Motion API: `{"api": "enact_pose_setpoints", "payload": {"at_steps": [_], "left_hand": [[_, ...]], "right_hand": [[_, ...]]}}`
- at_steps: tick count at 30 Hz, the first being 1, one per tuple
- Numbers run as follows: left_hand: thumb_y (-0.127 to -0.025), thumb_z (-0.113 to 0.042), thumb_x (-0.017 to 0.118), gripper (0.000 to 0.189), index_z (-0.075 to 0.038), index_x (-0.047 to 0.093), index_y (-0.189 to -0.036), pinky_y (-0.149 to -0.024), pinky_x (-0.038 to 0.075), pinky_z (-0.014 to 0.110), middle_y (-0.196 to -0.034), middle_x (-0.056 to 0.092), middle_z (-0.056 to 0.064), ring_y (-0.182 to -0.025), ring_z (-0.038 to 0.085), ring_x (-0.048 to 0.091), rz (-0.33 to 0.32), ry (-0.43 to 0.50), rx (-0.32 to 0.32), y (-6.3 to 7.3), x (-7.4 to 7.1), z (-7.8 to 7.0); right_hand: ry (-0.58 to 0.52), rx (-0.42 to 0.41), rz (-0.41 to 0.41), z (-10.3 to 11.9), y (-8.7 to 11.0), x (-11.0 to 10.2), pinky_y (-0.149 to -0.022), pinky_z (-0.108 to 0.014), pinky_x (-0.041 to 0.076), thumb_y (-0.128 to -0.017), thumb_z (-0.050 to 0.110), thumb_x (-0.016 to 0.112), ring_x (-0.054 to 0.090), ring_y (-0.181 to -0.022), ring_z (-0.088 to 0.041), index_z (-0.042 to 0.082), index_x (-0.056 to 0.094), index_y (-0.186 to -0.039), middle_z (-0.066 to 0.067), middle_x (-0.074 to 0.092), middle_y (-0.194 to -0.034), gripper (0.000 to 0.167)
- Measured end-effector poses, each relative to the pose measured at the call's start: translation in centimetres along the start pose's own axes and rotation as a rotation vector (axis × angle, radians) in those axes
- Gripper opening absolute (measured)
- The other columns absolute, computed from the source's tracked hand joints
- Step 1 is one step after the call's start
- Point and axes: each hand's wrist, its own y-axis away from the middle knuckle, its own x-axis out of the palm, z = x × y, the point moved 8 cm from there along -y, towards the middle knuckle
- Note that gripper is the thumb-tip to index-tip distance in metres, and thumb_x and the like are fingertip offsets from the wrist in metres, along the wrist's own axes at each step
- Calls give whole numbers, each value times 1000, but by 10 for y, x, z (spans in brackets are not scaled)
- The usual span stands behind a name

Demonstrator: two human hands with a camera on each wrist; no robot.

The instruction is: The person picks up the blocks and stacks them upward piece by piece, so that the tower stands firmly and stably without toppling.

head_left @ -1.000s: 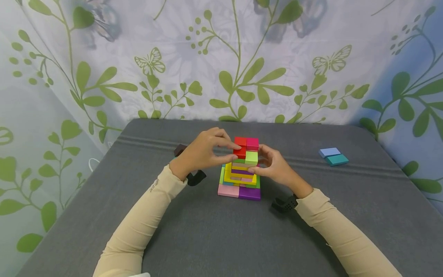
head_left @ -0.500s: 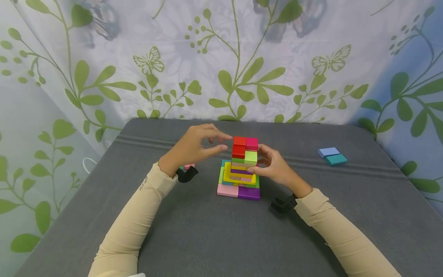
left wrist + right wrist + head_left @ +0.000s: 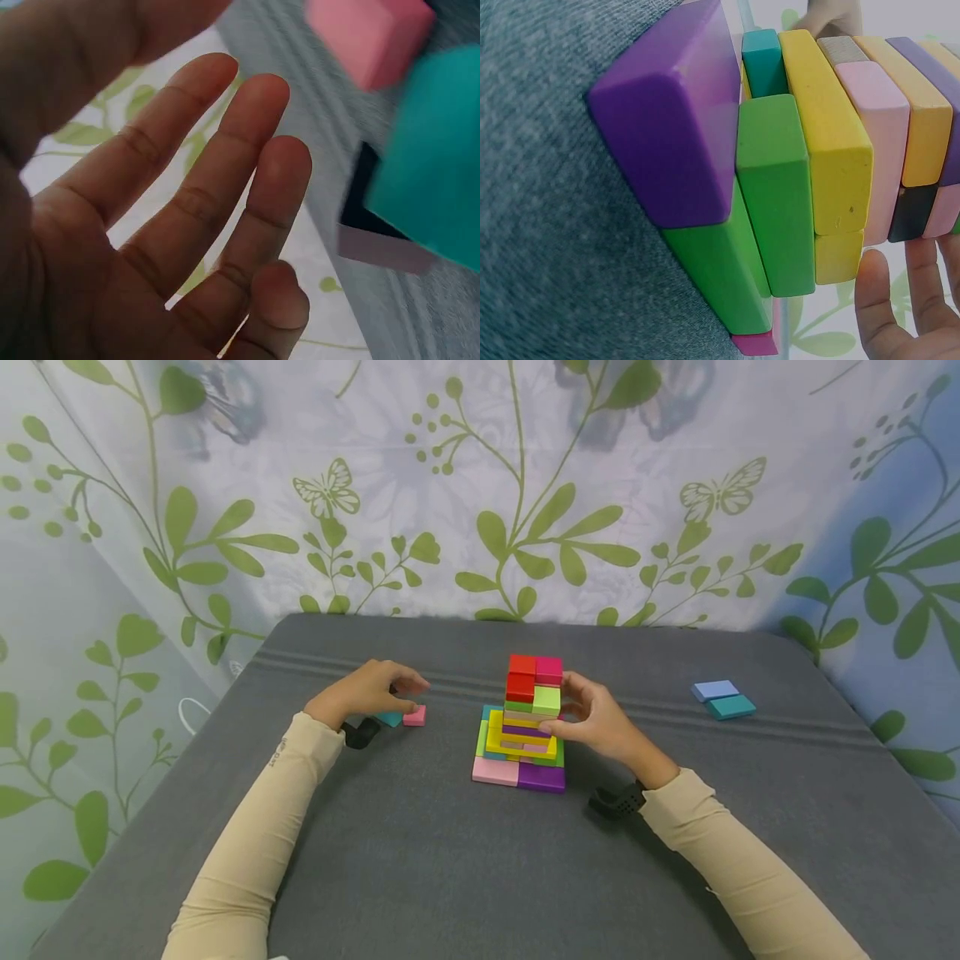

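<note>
A tower of colourful wooden blocks [image 3: 521, 732] stands mid-table, with red and magenta pieces on top and a wider pink and purple base. My right hand [image 3: 597, 723] holds its right side, thumb at the front and fingers curved round the back. Fingertips [image 3: 874, 270] show along the tower's edge in the right wrist view. Off to the left, my left hand [image 3: 367, 690] hovers over loose blocks, its thumb close over a pink block [image 3: 415, 717]. A teal block [image 3: 435, 165] and a dark block [image 3: 375, 217] lie nearby. Nothing sits between the left fingers.
Two flat blocks, one light blue [image 3: 715, 691] and one teal [image 3: 731, 707], lie together on the right of the grey cloth-covered table [image 3: 465, 868]. Behind the table hangs a leaf-patterned curtain [image 3: 420, 510].
My left hand has come away from the red block atop the tower and moved left and down to the loose blocks. The right hand stays at the tower.
</note>
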Motion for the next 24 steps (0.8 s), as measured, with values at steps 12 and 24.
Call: {"api": "enact_pose_setpoints", "payload": {"at_steps": [12,24], "left_hand": [[-88,0,87,42,2,76,-128,-110,51,54,-131,75,17,-129,39,66,8,-115,-51,-6,14,11],[-90,-12,80,32,-4,79,-120,-92,50,48,-110,77,6,-104,31,61,-222,-64,226,-1,-12,-45]], "right_hand": [[0,-2,6,-1,1,0,-96,-27,55,-93,7,85,63,-113,-11,-17,51,-141,-19,65,-128,64],[-3,-5,4,-2,1,-1,-96,-26,55,-93,7,85,63,-113,-12,-17,51,-141,-16,66,-127,64]]}}
